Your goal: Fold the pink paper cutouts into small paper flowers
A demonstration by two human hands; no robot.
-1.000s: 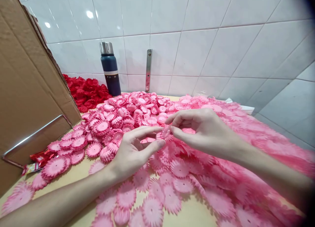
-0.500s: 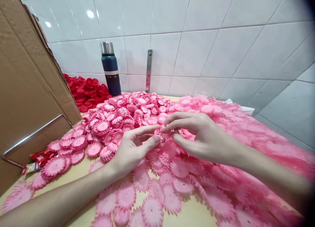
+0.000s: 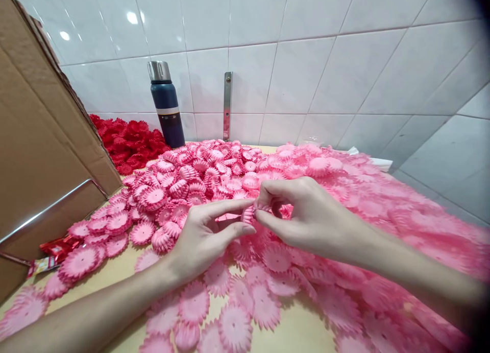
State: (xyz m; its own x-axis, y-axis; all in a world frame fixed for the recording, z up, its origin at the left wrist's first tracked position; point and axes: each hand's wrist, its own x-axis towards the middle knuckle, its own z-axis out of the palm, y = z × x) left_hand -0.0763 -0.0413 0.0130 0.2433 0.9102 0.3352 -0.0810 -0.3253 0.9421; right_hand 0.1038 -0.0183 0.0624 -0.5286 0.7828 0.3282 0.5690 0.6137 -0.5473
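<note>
Between my two hands is a small pink petal disc (image 3: 248,215) with a fringed, curled edge, partly covered by my fingers. My left hand (image 3: 201,235) grips it between thumb and fingertips. From the other side, my right hand (image 3: 306,212) pinches the disc's rim with thumb and forefinger. Beneath and around both hands lie many flat pink discs (image 3: 234,325) with notched edges and a small centre hole. Behind my left hand rises a heap of curled pink discs (image 3: 153,197), their rims folded inward.
A cardboard panel (image 3: 46,138) with a metal wire frame stands at left. A dark blue bottle (image 3: 167,105) and a pile of red discs (image 3: 128,143) are at the back. Small wrappers (image 3: 57,248) lie by the cardboard. A tiled wall (image 3: 306,77) with a metal strip (image 3: 227,105) closes the far side.
My right hand's fingers have curled tighter and closed onto the disc's rim. The disc shows more clearly between my hands. The whole view has shifted slightly.
</note>
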